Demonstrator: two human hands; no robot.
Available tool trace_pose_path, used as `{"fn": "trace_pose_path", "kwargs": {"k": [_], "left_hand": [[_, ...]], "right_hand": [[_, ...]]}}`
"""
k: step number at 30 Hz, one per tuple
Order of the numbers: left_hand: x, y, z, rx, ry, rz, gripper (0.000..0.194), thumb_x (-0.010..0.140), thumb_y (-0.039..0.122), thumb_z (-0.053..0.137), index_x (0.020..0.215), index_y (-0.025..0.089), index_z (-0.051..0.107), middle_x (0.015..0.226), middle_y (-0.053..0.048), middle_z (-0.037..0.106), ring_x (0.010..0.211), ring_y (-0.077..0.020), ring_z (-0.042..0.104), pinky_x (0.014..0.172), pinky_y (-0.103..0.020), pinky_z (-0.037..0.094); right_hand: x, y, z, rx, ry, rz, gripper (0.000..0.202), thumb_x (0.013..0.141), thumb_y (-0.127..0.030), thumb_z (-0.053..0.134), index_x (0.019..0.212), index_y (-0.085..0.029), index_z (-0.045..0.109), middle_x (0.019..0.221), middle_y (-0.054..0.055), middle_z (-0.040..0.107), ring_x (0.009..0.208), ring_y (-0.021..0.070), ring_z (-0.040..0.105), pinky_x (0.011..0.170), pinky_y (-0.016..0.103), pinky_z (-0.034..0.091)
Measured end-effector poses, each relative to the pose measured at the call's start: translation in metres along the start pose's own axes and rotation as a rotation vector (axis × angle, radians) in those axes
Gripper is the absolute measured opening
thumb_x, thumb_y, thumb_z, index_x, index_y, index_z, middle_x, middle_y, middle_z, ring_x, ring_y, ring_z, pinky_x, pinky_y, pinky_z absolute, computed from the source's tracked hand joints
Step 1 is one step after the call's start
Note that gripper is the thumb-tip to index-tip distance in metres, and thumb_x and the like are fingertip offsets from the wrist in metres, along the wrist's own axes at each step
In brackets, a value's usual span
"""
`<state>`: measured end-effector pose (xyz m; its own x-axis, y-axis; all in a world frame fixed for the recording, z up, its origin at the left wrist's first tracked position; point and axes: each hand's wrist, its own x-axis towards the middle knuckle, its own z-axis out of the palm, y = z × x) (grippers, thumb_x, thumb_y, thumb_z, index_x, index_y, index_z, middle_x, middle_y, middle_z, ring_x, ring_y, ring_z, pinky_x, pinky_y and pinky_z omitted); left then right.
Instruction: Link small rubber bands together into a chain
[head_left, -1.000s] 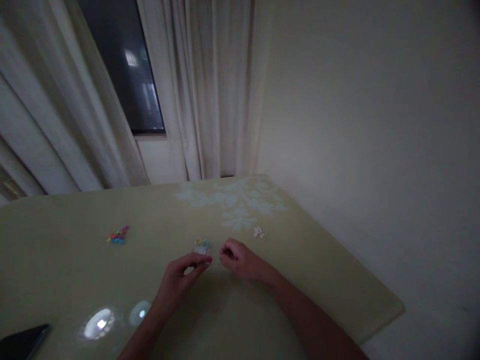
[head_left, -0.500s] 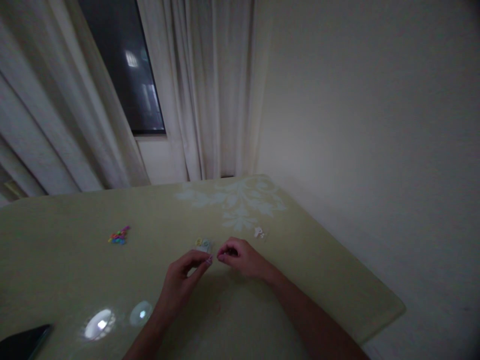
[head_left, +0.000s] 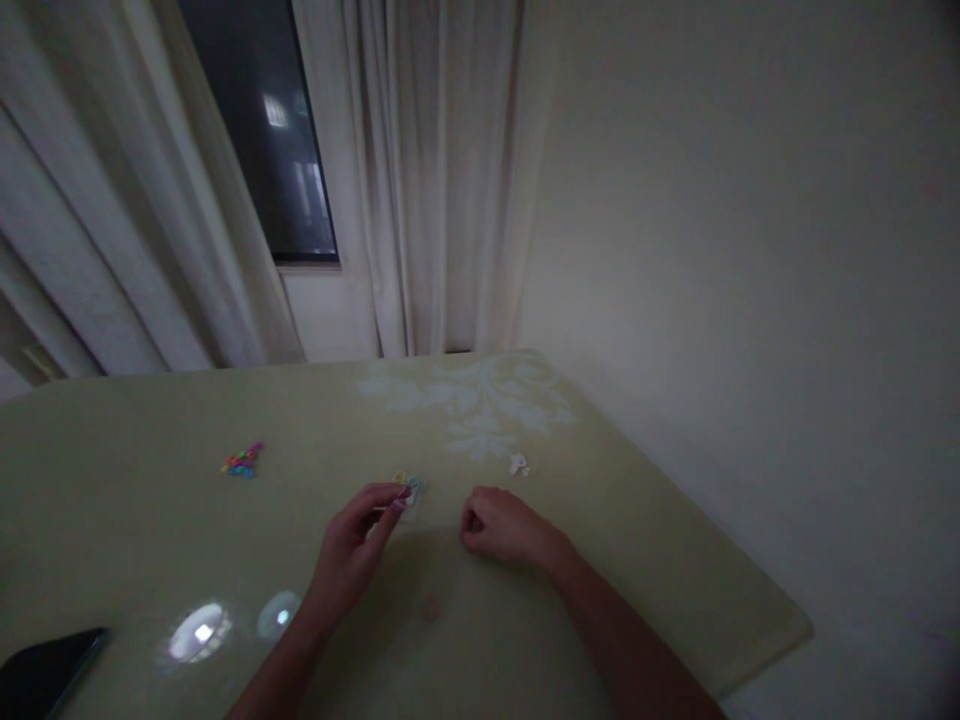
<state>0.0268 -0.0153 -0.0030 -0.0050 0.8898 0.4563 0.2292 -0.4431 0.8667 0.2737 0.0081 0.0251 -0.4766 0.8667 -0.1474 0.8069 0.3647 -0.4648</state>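
Observation:
My left hand [head_left: 352, 545] is closed in a pinch, with a small pale pinkish piece [head_left: 402, 501] between thumb and fingertips, too small to name. Just beyond those fingertips lie small yellow and blue-green ring-like pieces [head_left: 412, 482], partly hidden by the hand. To the right, my right hand [head_left: 510, 527] is closed with its fingers curled in; whether anything is inside is hidden. A faint pinkish ring [head_left: 431, 606] shows between my forearms, over the table.
Small white pieces [head_left: 518, 464] lie beyond my right hand. A pile of small bright multicoloured pieces [head_left: 242, 461] sits on the table [head_left: 150, 520] at left. A dark flat device [head_left: 49, 672] is at the lower left. The wall [head_left: 712, 300] borders the table's right side.
My hands have moved apart: the left slightly left and up, the right a little right, its fingers curling in. The pinkish ring between the forearms was not visible before.

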Motion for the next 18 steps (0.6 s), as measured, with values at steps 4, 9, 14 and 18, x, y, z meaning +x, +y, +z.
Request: {"fn": "trace_pose_path", "kwargs": {"k": [4,9,14,18], "left_hand": [[0.0,0.002,-0.001,-0.031,-0.05,-0.11,0.028,0.093,0.046,0.068,0.103,0.02,0.077,0.094,-0.008,0.081,0.081,-0.0205,0.077,0.075,-0.03,0.064],[0.0,0.002,0.002,-0.175,-0.013,-0.195,0.031,0.089,0.048,0.073,0.097,0.02,0.064,0.103,-0.012,0.083,0.082,-0.0222,0.079,0.076,-0.034,0.064],[0.001,-0.002,-0.001,-0.159,0.001,-0.17,0.028,0.093,0.046,0.069,0.101,0.02,0.061,0.106,-0.012,0.082,0.083,-0.0215,0.078,0.078,-0.035,0.064],[0.003,-0.006,-0.006,0.065,0.012,-0.073,0.025,0.095,0.044,0.065,0.103,0.021,0.072,0.099,-0.008,0.081,0.083,-0.0211,0.076,0.072,-0.03,0.061]], "right_hand": [[-0.003,-0.004,-0.003,-0.076,-0.013,-0.034,0.01,0.079,-0.021,0.068,0.084,-0.016,0.076,0.09,0.006,0.071,0.073,0.0169,0.059,0.064,0.025,0.036],[-0.001,-0.012,0.007,0.065,0.013,-0.193,0.01,0.085,-0.023,0.069,0.092,-0.016,0.071,0.093,0.005,0.068,0.078,0.0162,0.058,0.067,0.024,0.039],[0.0,-0.025,0.03,0.144,-0.121,-0.375,0.011,0.08,-0.025,0.077,0.084,-0.018,0.07,0.084,0.0,0.064,0.074,0.0153,0.056,0.065,0.023,0.039],[-0.002,-0.028,0.037,0.128,-0.096,-0.379,0.012,0.079,-0.027,0.079,0.086,-0.019,0.073,0.087,0.0,0.065,0.074,0.0149,0.056,0.068,0.023,0.041]]}}
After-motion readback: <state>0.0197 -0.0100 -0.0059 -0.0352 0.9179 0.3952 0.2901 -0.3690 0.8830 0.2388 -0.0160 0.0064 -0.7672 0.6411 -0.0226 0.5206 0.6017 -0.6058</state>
